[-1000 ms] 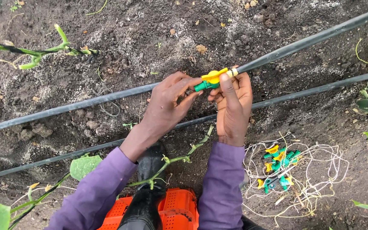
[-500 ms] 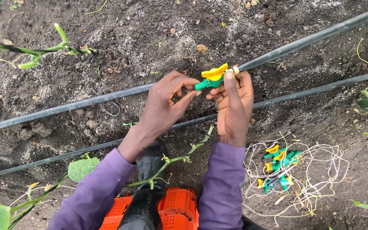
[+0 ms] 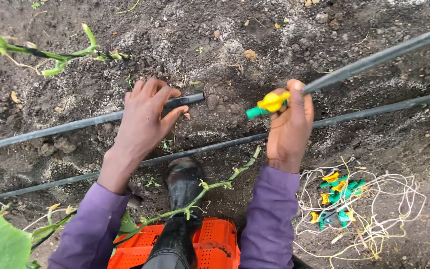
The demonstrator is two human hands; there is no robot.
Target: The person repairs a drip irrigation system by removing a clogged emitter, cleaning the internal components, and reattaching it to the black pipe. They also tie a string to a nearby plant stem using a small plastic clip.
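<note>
A black irrigation hose lies across dark soil, split into two pieces. My left hand [image 3: 148, 117] grips the left piece [image 3: 75, 122] close to its cut end [image 3: 200, 96]. My right hand [image 3: 289, 127] grips the right piece [image 3: 374, 62], which carries a green and yellow valve fitting [image 3: 267, 104] on its end. A gap of bare soil separates the cut end from the fitting's green tip. Both arms wear purple sleeves.
A second black hose [image 3: 215, 147] runs parallel, nearer to me. Several spare green and yellow fittings [image 3: 337, 197] lie in tangled pale string at the right. A black boot [image 3: 182, 187] rests above an orange crate [image 3: 210, 244]. Green vine stems [image 3: 51, 55] cross the upper left.
The hose was one joined line with both hands together at the fitting. Now the pieces are apart: my left hand has moved left with its piece, my right hand keeps the fitting.
</note>
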